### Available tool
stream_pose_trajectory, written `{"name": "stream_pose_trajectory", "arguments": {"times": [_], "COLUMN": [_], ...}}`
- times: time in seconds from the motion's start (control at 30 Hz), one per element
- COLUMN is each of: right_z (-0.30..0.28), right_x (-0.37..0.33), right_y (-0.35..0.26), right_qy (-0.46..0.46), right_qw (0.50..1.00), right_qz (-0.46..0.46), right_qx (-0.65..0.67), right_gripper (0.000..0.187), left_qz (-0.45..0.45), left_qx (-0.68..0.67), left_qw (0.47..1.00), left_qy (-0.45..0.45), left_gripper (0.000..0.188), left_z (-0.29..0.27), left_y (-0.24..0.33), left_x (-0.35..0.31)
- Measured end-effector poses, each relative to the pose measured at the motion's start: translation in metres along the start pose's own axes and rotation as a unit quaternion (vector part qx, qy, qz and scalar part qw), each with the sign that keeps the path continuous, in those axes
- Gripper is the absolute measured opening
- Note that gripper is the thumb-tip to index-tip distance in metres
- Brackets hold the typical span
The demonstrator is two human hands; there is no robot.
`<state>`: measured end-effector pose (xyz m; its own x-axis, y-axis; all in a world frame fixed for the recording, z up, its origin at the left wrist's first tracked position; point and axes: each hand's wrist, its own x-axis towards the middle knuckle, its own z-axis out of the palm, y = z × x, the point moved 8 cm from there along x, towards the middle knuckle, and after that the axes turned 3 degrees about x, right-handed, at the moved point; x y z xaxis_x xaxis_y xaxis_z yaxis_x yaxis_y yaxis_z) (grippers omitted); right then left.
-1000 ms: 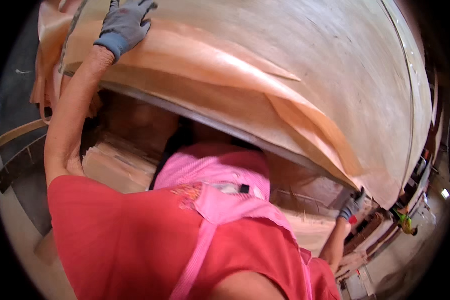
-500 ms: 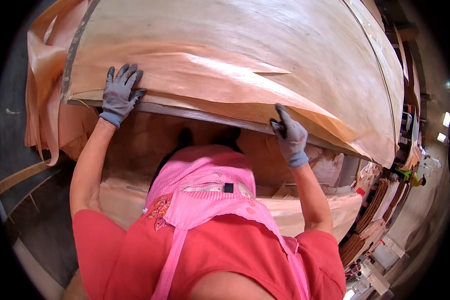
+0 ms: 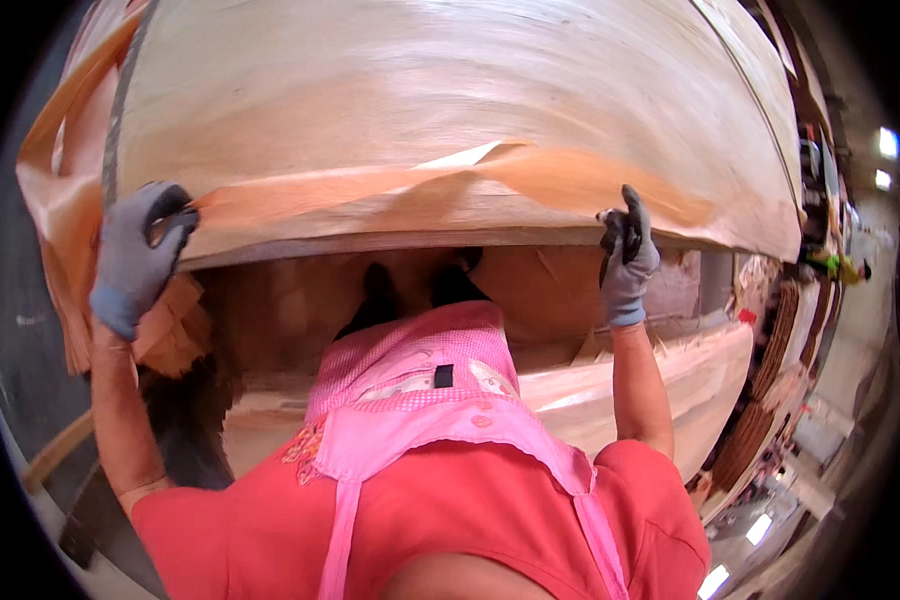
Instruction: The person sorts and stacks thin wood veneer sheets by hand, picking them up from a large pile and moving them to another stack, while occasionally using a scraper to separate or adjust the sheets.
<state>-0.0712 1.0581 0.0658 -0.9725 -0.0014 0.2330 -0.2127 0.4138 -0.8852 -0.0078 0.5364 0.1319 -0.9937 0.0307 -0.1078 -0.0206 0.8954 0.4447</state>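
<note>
A thin orange wood veneer strip (image 3: 300,194) lies along the near edge of a broad pale wood sheet (image 3: 370,90), its middle folded up and twisted. My left hand (image 3: 140,250), in a grey glove with dark fingertips, pinches the strip's left end between thumb and fingers, near the sheet's left corner. At the right, my right hand (image 3: 627,262) in a matching glove is beside the near edge. Its index finger stretches out while the other fingers curl in; whatever they may hold is hidden.
Loose veneer strips (image 3: 60,210) hang off the left side. Behind the near edge lies another stack of pale sheets (image 3: 650,375), with my feet (image 3: 378,283) between. Brown stacks (image 3: 760,390) stand at the right, where a person in bright yellow (image 3: 850,268) is far off.
My left hand has gone from lying flat on the veneer to pinching its left end, moving left and nearer. The veneer has narrowed and folded over. My right hand has shifted right.
</note>
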Motion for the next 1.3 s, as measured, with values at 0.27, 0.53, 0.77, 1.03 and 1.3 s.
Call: {"name": "stream_pose_trajectory", "arguments": {"times": [0.27,0.53,0.77,1.03,1.3], "right_z": [-0.045,-0.007,0.114,0.162,0.108], "right_x": [-0.008,-0.014,-0.009,0.042,0.066], "right_y": [0.075,0.028,-0.021,-0.037,-0.017], "right_qy": [0.022,-0.076,-0.235,-0.295,-0.223], "right_qw": [0.996,0.962,0.909,0.911,0.97], "right_qz": [0.061,-0.062,-0.159,-0.138,0.024], "right_qx": [-0.061,-0.256,-0.305,-0.255,-0.089], "right_gripper": [0.041,0.048,0.054,0.026,0.03], "left_qz": [-0.043,0.061,0.118,-0.254,-0.196], "left_qx": [0.187,0.211,0.113,-0.503,-0.862], "left_qw": [0.976,0.95,0.976,0.818,0.461], "left_qy": [-0.104,0.223,0.142,-0.117,0.072], "left_gripper": [0.023,0.044,0.052,0.038,0.034], "left_z": [0.046,0.056,0.099,0.176,0.208], "left_y": [-0.059,-0.042,0.002,-0.031,-0.086], "left_x": [0.09,0.045,-0.02,-0.071,-0.075]}}
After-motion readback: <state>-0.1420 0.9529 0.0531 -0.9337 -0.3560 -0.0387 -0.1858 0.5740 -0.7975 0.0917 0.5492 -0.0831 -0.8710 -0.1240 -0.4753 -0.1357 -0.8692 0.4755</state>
